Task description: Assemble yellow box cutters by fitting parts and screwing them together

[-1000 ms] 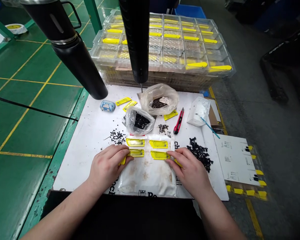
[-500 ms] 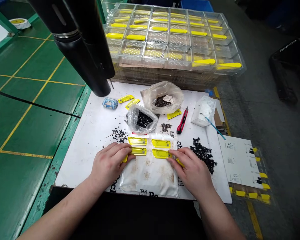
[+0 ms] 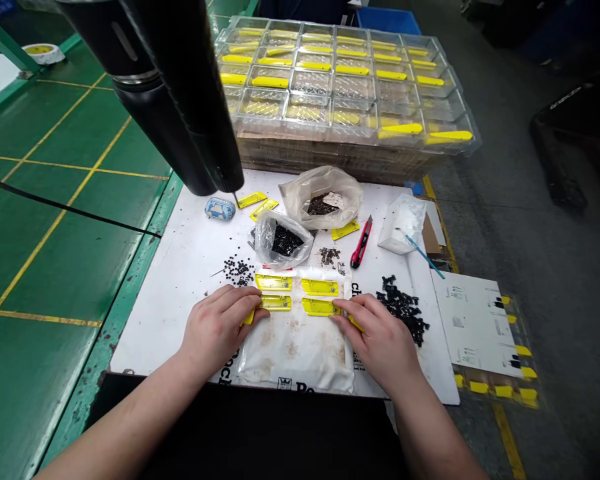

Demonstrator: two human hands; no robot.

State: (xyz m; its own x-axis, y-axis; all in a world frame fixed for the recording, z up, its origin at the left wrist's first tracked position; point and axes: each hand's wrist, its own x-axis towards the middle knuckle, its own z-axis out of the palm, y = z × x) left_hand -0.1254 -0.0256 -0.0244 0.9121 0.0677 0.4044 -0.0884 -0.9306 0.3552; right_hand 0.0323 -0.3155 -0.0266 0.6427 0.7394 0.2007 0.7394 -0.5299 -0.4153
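Note:
Four-sided white padded packet [image 3: 295, 363] lies on the board, with several yellow plastic shells in two rows on it. My left hand [image 3: 223, 323] pinches the outer end of the lower left yellow shell [image 3: 277, 303]. Another yellow piece [image 3: 249, 318] shows under its fingers, mostly hidden. My right hand [image 3: 380, 337] has thumb and fingertips closed at the outer end of the lower right yellow shell [image 3: 320, 307]; a further yellow piece [image 3: 356, 323] pokes out beneath. Just beyond lie the upper left shell [image 3: 274, 283] and upper right shell [image 3: 319, 287].
Black cylindrical tool [image 3: 180, 127] with a thin bit hangs at upper left. Past the packet stand a bag of black bits [image 3: 285, 240] and a bag of dark parts [image 3: 325, 200]. A red utility knife [image 3: 361, 243] and black clips [image 3: 403, 310] lie right. Clear compartment trays [image 3: 350, 87] sit behind.
The view has shifted slightly, and the hanging black tool appears farther right and a little lower. Both hands keep the same grip on the shells.

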